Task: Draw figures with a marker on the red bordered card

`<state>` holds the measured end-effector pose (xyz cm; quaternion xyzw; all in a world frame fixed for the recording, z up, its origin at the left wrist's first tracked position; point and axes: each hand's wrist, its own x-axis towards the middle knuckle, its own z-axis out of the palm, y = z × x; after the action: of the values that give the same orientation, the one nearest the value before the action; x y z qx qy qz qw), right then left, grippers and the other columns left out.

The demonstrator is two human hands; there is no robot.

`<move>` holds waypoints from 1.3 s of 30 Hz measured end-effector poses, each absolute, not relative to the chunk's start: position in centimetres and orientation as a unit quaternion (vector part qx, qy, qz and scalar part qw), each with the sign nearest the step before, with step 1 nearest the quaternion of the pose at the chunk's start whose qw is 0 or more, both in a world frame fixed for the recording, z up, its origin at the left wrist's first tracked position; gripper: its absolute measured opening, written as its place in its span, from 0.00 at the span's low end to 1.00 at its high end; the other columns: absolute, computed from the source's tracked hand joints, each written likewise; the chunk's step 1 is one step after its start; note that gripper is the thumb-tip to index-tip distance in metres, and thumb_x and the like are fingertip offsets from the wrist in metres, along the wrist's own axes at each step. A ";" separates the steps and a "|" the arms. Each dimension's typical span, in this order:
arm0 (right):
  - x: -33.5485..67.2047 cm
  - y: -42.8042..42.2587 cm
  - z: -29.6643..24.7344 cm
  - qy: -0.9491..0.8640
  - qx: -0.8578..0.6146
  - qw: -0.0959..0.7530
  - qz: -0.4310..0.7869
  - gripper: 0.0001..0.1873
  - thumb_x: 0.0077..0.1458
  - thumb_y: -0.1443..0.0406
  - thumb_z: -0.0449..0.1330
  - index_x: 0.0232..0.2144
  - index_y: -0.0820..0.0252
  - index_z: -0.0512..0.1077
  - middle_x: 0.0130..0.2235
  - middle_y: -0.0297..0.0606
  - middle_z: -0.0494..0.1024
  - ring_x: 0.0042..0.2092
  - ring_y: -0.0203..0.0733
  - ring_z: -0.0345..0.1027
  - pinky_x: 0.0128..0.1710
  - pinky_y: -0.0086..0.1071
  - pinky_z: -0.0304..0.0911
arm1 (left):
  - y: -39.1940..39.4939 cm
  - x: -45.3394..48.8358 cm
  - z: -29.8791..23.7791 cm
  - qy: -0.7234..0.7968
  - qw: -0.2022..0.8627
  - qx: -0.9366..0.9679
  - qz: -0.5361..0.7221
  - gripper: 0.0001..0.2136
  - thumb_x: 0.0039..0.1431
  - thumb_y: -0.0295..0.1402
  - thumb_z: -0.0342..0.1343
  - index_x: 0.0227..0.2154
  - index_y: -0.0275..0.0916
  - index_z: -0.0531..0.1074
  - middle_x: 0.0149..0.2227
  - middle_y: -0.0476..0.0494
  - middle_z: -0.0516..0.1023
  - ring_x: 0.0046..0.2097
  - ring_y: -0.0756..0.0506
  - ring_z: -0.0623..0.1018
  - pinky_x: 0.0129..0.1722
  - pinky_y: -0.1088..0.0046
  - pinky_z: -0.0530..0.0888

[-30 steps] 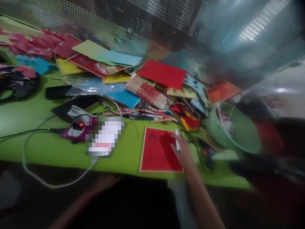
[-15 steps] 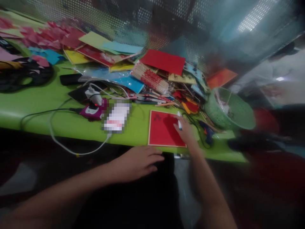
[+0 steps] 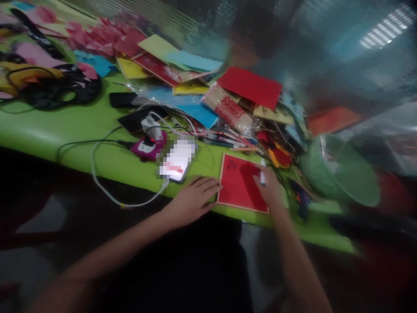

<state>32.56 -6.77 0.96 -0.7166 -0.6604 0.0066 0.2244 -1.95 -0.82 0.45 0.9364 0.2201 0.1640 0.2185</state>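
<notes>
A red square card with a pale border lies on the green tabletop, a small dark drawn mark near its upper left corner. My right hand is closed around a white marker pen over the card's right side. At the card's left edge, my left hand rests with its fingers stretched out and holds nothing. Its fingertips reach the border; whether they press on it I cannot tell. Just beyond that hand lies a phone, its screen blurred out, with a white cable plugged in.
A purple power socket with a white plug and cables sits left of the phone. Behind are bundled wooden sticks, red paper and other coloured sheets. A green bowl and a glue gun are at right, a black mask at left.
My left hand has moved up from the table's front edge to the card's left side. The whole view has shifted, so things appear further right. My right hand still holds the marker pen.
</notes>
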 end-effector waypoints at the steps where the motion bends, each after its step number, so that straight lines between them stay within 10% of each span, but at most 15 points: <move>1: 32.7 -6.6 1.0 -0.660 -0.717 0.223 0.013 0.21 0.68 0.60 0.55 0.61 0.50 0.72 0.59 0.46 0.80 0.61 0.56 0.73 0.64 0.56 0.69 | -0.7 -1.9 0.3 0.221 0.222 0.935 0.165 0.23 0.75 0.37 0.52 0.70 0.45 0.65 0.71 0.41 0.71 0.72 0.41 0.68 0.73 0.52 0.61; 39: 33.3 1.2 3.6 -0.658 -0.656 0.352 0.114 0.17 0.70 0.57 0.57 0.56 0.53 0.74 0.55 0.45 0.82 0.54 0.49 0.78 0.59 0.45 0.71 | -0.1 -0.6 0.0 0.252 0.188 0.930 0.192 0.19 0.76 0.40 0.52 0.65 0.47 0.71 0.67 0.48 0.76 0.62 0.39 0.77 0.58 0.54 0.70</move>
<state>33.27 1.20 3.63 -0.6555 -0.6584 0.1143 0.3519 -0.55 -0.08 0.05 0.9296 0.2521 0.1919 0.1882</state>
